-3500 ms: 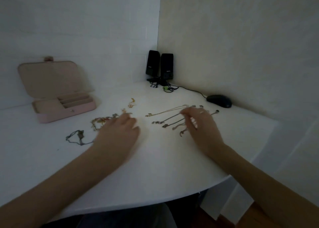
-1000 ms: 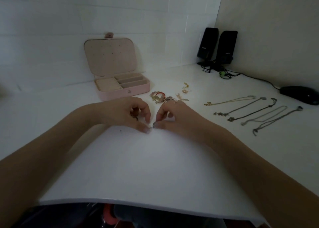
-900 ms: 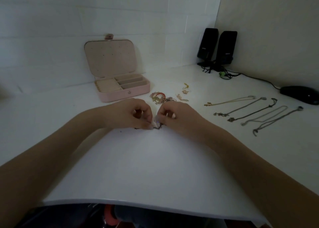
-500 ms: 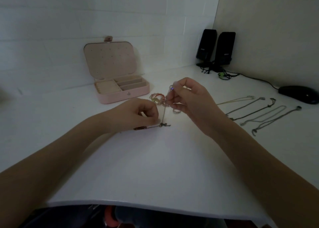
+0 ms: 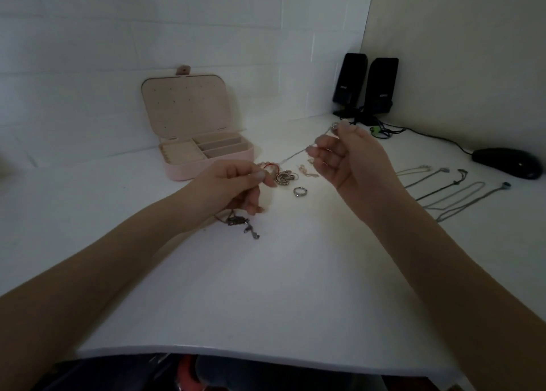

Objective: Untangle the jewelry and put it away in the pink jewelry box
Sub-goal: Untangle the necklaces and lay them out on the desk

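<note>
I see my left hand point(image 5: 236, 183) pinching one end of a thin silver chain point(image 5: 292, 156) between thumb and forefinger, its other fingers curled under. My right hand point(image 5: 345, 157) is raised above the table point(image 5: 266, 287), thumb and fingertip pressed together on the chain's far end, so the chain runs taut between the two pinches. Below my left fingers a dark tangled chain point(image 5: 239, 223) lies on the table, part of it hidden under the hand. Between my two sets of fingers sit a small jewelry heap point(image 5: 282, 176) and a silver ring point(image 5: 300, 191). Beyond my left fingers the pink jewelry box point(image 5: 201, 157) stands with its lid up. Well to the right of my right fingers, several necklaces point(image 5: 452, 192) lie straightened side by side.
</note>
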The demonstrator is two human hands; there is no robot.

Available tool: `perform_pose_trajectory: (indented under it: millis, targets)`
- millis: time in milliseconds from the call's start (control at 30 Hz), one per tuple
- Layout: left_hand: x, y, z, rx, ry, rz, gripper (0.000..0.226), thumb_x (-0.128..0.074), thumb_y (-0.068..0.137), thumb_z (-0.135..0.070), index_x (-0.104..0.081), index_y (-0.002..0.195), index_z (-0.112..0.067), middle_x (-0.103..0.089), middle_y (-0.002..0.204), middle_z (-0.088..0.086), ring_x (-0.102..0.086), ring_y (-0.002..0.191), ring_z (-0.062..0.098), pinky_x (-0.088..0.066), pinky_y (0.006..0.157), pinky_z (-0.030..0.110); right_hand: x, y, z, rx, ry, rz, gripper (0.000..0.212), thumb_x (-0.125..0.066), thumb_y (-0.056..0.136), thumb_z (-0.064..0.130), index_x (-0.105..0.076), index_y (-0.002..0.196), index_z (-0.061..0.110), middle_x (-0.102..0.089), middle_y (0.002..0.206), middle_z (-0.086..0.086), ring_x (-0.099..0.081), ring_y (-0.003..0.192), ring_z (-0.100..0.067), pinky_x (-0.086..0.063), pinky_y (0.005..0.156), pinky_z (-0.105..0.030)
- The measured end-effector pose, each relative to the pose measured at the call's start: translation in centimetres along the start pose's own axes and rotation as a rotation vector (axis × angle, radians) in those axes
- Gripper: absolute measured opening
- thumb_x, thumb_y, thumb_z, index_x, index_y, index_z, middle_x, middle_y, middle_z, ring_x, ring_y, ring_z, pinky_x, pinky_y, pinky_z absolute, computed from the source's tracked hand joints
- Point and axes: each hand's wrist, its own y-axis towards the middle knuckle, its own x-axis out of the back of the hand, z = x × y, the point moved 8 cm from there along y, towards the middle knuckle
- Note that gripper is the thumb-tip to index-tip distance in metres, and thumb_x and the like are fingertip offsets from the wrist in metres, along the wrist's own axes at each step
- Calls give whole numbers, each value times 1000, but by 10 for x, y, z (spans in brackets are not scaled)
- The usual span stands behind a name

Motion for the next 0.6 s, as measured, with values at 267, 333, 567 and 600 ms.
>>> perform_pose_trajectory:
  millis: [267, 333, 567, 600]
  targets:
    - [7, 1, 10, 103, -64, -62, 27, -44, 97, -16, -67, 85, -10, -56, 54, 0, -55, 46, 12, -57, 62, 26, 6, 3, 7, 29, 100, -13, 25, -41, 100, 23, -46, 76, 16, -53, 48, 2, -50, 43, -11, -41, 44, -19]
    - [9, 1, 9, 96, -65, -72, 26, -45, 97, -15, -66, 84, -9, -57, 54, 1, -55, 47, 12, -56, 60, 25, 9, 4, 9, 22, 114, -35, 26, -44, 99, 23, -46, 74, 15, -51, 48, 1, -47, 44, -11, -40, 44, -18]
    - [10, 4, 5, 86, -286, -69, 28, -45, 92, -8, -56, 66, -8, -66, 71, 4, -66, 73, 18, -58, 70, 27, 1, 1, 9, 6, 106, 42, 23, -43, 98, 24, -45, 76, 16, -54, 50, 1, -51, 45, -12, -42, 45, -19]
    - [9, 3, 4, 87, -341, -50, 27, -47, 89, -10, -54, 63, -8, -69, 79, 6, -68, 85, 20, -58, 78, 29, -1, 0, 9, 0, 115, 49, 24, -42, 99, 24, -44, 77, 16, -53, 48, 1, -51, 44, -12, -42, 44, -19]
